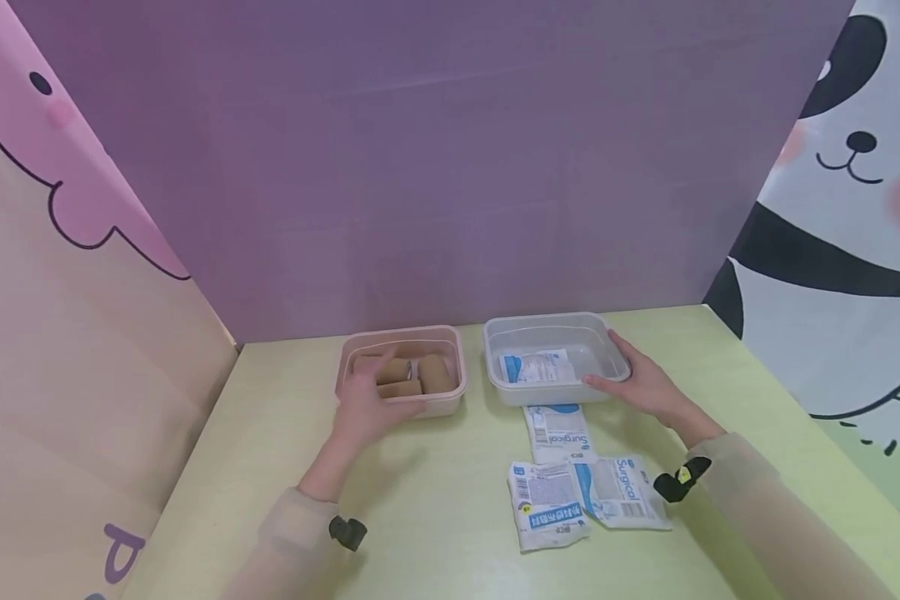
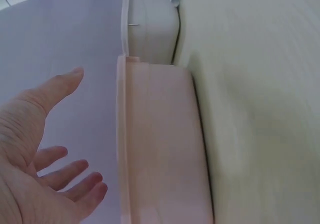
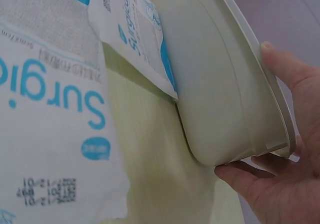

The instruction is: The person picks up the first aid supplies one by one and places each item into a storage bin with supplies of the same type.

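My left hand (image 1: 363, 404) hovers over the pink plastic tub (image 1: 444, 406), fingers spread and relaxed, holding nothing. Inside that tub lie tan bandage rolls (image 1: 435, 373), partly covered by the hand in the head view. With my right hand (image 1: 648, 385) I grip the right end of a white plastic tub (image 1: 543, 394), the thumb (image 3: 287, 66) against its rim. One gauze packet (image 1: 543, 367) lies in the white tub. Right in front of it is another packet marked "Surgical" (image 1: 558, 435), its far edge close against the tub wall.
Two more white-and-blue packets, one face up with a blue label (image 1: 547, 507) and one turned sideways (image 1: 622, 492), lie nearer on the pale yellow table (image 1: 435, 550). A purple panel (image 1: 450, 167) rises behind the tubs. Printed side panels flank the table.
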Demonstrator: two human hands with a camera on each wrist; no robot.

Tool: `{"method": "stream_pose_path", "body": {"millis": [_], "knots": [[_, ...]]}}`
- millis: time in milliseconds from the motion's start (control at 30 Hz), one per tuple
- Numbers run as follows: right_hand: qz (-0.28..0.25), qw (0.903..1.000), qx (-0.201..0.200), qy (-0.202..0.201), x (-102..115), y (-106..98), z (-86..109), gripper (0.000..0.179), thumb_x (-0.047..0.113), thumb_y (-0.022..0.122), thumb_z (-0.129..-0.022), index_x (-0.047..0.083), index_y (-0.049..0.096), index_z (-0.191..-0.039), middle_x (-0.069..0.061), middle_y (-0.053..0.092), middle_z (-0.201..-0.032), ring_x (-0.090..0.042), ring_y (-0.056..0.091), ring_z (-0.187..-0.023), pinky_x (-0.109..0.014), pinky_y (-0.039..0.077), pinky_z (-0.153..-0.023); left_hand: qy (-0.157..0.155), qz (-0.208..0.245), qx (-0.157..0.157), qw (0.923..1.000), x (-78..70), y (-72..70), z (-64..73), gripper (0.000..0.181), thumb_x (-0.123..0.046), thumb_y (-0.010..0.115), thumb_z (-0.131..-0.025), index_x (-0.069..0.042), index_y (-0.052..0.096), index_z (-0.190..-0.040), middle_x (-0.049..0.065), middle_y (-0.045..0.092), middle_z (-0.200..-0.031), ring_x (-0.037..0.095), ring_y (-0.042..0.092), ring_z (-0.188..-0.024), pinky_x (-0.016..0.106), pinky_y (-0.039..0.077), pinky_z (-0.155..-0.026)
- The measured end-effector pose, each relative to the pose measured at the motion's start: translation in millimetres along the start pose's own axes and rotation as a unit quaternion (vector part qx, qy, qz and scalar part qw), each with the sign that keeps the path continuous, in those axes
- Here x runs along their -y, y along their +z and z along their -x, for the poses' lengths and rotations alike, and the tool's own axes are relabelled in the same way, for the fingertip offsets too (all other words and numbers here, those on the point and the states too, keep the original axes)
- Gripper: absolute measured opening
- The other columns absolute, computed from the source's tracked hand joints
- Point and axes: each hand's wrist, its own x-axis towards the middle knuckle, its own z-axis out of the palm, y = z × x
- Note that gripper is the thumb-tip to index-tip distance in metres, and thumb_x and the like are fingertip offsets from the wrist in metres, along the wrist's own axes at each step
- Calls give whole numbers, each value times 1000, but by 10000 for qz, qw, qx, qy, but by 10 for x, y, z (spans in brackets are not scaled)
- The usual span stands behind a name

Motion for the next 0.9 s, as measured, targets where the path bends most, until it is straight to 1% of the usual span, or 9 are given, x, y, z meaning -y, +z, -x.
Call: {"method": "stream_pose_path", "body": {"millis": [100,233,367,467,500,567,700,800,900], "knots": [[29,10000,7,9,-13,-6,4,113,48,77,-97,9,2,-172,-31,24,-173,-57,32,-153,-78,31,-119,78,30,61,9999,4,56,7,98,-24,100,-73,-4,52,-156,19,57,-156,40,59,-139,58,51,-112],[29,10000,34,1,-13,-25,9,113,48,77,-97,8,1,-172,-32,22,-173,-58,30,-154,-78,30,-119,221,140,185,9995,-8,113,22,95,-22,99,-75,-5,53,-156,16,57,-157,39,57,-143,57,50,-114],[18,10000,50,-14,1,-30,18,113,46,77,-97,8,1,-172,-32,22,-173,-58,30,-154,-78,29,-119,630,184,227,9976,-33,220,45,86,-17,98,-74,-3,59,-150,18,62,-151,40,59,-140,58,50,-114],[17,10000,66,-17,-5,-21,17,113,47,77,-97,9,1,-172,-31,23,-173,-58,31,-154,-78,30,-119,935,92,207,9954,-65,326,77,77,-17,99,-73,-6,66,-141,17,68,-144,41,61,-136,59,50,-114],[31,10000,64,-23,-13,-19,14,113,47,77,-97,10,1,-172,-31,23,-173,-57,31,-154,-78,30,-119,978,68,240,9949,-81,357,89,74,-18,99,-72,-7,67,-138,16,69,-141,41,61,-135,58,50,-113],[62,10000,47,-24,-27,-16,9,114,48,77,-96,11,1,-172,-30,23,-173,-57,31,-154,-78,31,-119,987,21,317,9946,-107,420,107,74,-21,100,-71,-6,68,-136,15,70,-141,41,61,-135,58,49,-114],[151,9999,-5,-36,-51,-8,-6,114,49,78,-96,10,2,-172,-31,24,-173,-57,33,-153,-77,32,-119,1025,-269,509,9931,-141,518,132,85,-28,100,-72,-4,64,-145,16,66,-148,40,59,-141,56,47,-118],[217,9998,-19,-14,-56,-6,-14,115,51,78,-95,10,2,-172,-32,24,-172,-57,32,-153,-76,32,-119,1109,-478,535,9912,-172,560,148,89,-30,99,-73,-5,61,-149,16,63,-152,40,55,-144,56,42,-123],[282,9996,-57,15,-44,-11,-10,116,52,78,-95,10,2,-172,-32,24,-172,-58,32,-153,-77,32,-119,1221,-480,526,9900,-222,580,161,90,-31,99,-74,-5,59,-150,17,62,-153,41,53,-146,58,37,-125]]}}
